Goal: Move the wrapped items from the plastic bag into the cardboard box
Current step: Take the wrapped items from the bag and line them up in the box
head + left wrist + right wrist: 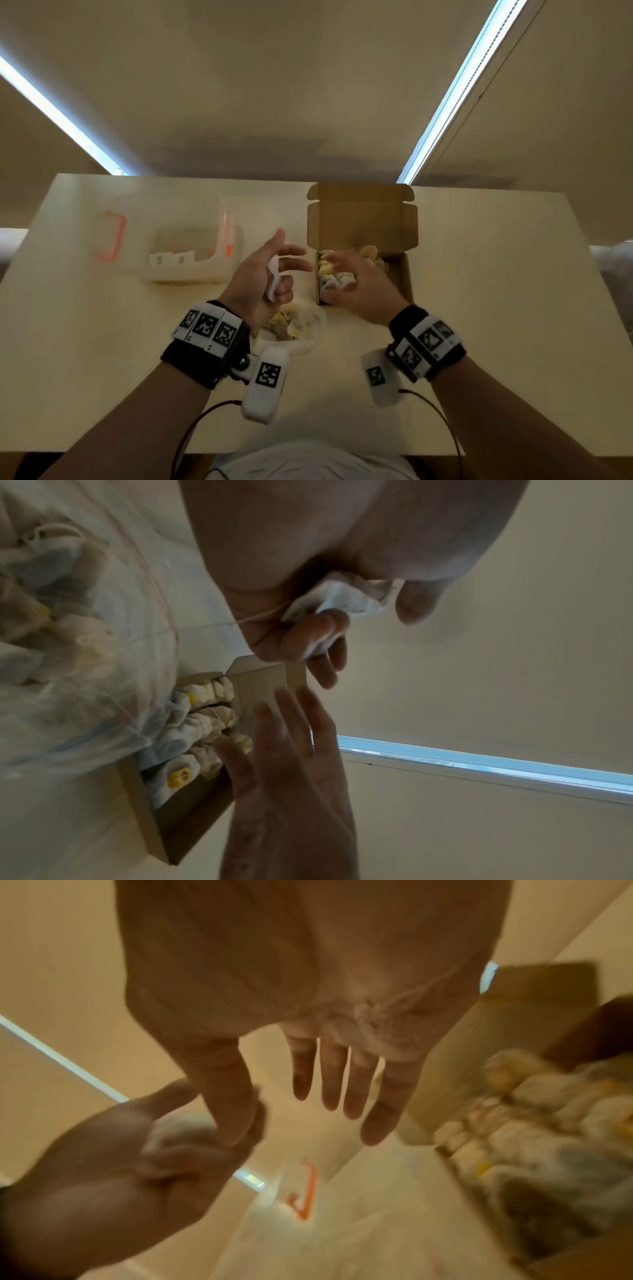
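Open brown cardboard box [407,274] on the table, lid flap upright, its left part packed with white and yellow wrapped items [330,274]. Just beside its near left corner lies the clear plastic bag [308,329], holding more. One white wrapped item [273,279] is pinched in the left hand [263,274].

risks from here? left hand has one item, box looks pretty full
1. The left hand holds the wrapped item in only its lower curled fingers; that loose grip could drop it short of the cardboard box.
2. The right hand hovers open over the box, possibly blocking placement.
3. The packed rows leave little room.
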